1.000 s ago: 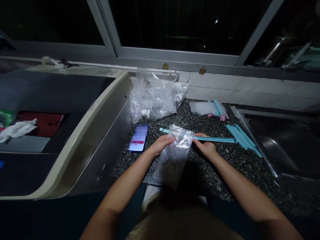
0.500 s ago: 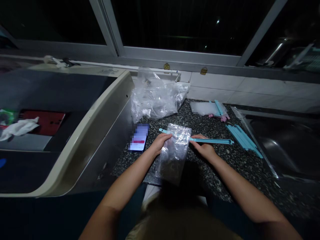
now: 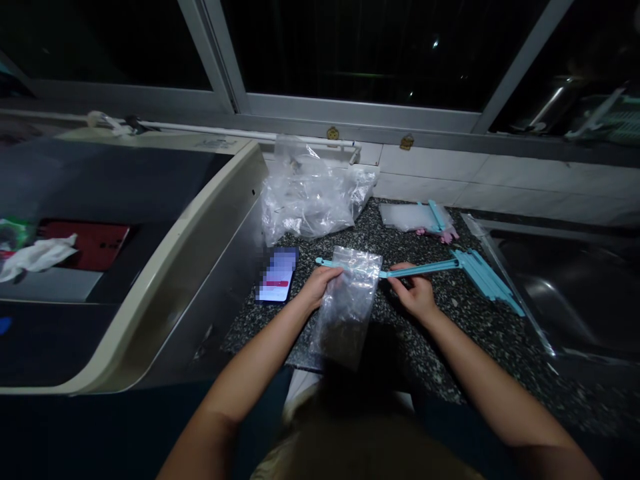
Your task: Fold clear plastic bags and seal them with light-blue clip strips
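Observation:
A small clear plastic bag with dark contents lies on the speckled counter. My left hand pinches its upper left edge. A long light-blue sealing clip crosses the bag's top. My right hand grips the clip just right of the bag, fingers curled round it. The clip's far end tilts up toward the right.
A phone lies left of the bag. Crumpled clear bags sit behind it. More blue clips and a flat bag with clips lie to the right, beside a sink. A large appliance stands on the left.
The clip has slid left along the bag's top and its right end has risen. My right hand has curled tighter on it. The bag shifted slightly left.

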A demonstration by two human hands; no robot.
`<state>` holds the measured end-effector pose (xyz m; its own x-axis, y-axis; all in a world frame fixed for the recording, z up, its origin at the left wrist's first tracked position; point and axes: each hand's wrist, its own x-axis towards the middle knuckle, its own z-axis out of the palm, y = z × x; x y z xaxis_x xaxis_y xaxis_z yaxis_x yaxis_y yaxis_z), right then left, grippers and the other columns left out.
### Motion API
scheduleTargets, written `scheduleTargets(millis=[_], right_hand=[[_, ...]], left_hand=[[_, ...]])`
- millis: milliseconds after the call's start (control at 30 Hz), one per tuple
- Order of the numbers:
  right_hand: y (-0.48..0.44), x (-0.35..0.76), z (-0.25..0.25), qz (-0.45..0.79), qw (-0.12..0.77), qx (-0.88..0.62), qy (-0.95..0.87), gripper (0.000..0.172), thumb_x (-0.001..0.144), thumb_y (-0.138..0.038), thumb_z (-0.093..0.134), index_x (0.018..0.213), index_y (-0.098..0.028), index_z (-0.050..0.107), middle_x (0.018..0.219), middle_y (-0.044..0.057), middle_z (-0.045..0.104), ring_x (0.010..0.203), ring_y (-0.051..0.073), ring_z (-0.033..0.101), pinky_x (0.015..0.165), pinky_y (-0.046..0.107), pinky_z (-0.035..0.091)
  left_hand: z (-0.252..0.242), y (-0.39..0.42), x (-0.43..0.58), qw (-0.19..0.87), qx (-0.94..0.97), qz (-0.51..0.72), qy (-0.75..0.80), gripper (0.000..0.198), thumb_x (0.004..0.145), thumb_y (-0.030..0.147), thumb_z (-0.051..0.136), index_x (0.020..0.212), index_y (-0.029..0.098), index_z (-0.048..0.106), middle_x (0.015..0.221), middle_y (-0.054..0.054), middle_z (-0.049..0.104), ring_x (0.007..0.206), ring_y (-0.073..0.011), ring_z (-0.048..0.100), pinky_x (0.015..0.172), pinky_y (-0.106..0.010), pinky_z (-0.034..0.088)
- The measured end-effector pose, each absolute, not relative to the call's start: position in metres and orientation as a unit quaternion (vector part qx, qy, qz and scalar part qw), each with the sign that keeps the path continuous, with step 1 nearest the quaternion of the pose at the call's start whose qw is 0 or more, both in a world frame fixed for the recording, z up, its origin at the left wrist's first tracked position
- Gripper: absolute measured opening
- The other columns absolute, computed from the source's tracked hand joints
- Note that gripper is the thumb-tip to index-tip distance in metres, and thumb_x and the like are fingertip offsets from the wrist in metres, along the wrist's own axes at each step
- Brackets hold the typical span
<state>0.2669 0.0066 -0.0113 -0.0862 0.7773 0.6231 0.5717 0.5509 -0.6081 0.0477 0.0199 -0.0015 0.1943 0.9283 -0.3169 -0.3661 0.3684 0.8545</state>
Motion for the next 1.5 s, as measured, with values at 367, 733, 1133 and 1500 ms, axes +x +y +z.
scheduleTargets(millis=[367, 733, 1133, 1500], right_hand=[[0.005, 0.266, -0.005, -0.029, 0.453, -0.391, -0.801, 0.023, 0.080, -0.028, 0.054, 0.102, -0.024, 0.060, 0.086, 0.007, 0.066, 0.076, 0.019, 0.062, 0.069, 0.035, 0.053], [0.008, 0.264, -0.009, -0.084, 0.329, -0.374, -0.863, 0.027, 0.084, -0.020, 0.043, 0.101, -0.024, 0.064, 0.085, 0.008, 0.063, 0.079, 0.017, 0.057, 0.068, 0.032, 0.050], [0.012, 0.262, -0.013, -0.169, 0.268, -0.367, -0.875, 0.033, 0.086, -0.016, 0.037, 0.104, -0.022, 0.063, 0.083, 0.008, 0.062, 0.074, 0.017, 0.053, 0.062, 0.027, 0.046], [0.011, 0.255, -0.008, 0.213, 0.460, -0.474, -0.720, 0.039, 0.073, -0.038, 0.060, 0.108, -0.021, 0.055, 0.093, 0.007, 0.058, 0.074, 0.015, 0.053, 0.066, 0.030, 0.046]], left_hand=[[-0.006, 0.018, 0.050, 0.700, 0.356, 0.437, 0.438, 0.024, 0.051, 0.033, 0.069, 0.042, 0.013, 0.058, 0.038, 0.001, 0.052, 0.036, -0.0077, 0.041, 0.042, -0.021, 0.027], [-0.006, 0.018, 0.053, 0.673, 0.364, 0.466, 0.445, 0.013, 0.050, 0.026, 0.067, 0.051, 0.015, 0.060, 0.046, 0.003, 0.056, 0.044, -0.0104, 0.046, 0.049, -0.022, 0.033], [-0.011, 0.016, 0.049, 0.685, 0.410, 0.442, 0.409, 0.034, 0.050, 0.044, 0.072, 0.052, 0.012, 0.059, 0.045, 0.001, 0.054, 0.041, -0.0077, 0.042, 0.045, -0.021, 0.028], [-0.005, 0.017, 0.047, 0.656, 0.411, 0.448, 0.448, 0.042, 0.051, 0.051, 0.069, 0.045, 0.012, 0.056, 0.039, 0.001, 0.049, 0.037, -0.0085, 0.041, 0.042, -0.022, 0.028]])
